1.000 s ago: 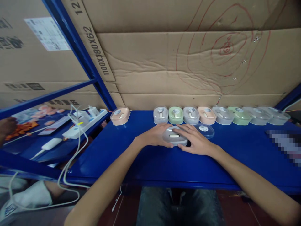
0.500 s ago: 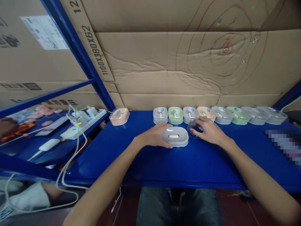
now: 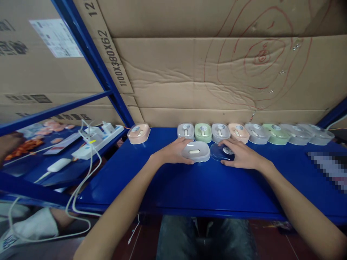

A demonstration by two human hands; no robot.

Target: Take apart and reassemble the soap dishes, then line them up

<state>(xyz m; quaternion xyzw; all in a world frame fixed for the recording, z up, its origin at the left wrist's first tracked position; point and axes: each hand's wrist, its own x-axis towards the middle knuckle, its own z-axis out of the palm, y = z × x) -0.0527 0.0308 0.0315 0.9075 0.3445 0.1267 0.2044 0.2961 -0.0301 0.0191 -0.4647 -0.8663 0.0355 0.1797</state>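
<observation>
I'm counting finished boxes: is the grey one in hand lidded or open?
Open: the grey box shows its bare top, and its clear lid lies beside it.

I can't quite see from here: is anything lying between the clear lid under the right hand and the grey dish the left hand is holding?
Nothing visible. The clear lid under the right hand lies flat on the blue shelf, right beside the grey dish that the left hand grips. Only a thin strip of bare shelf shows between them.
</observation>
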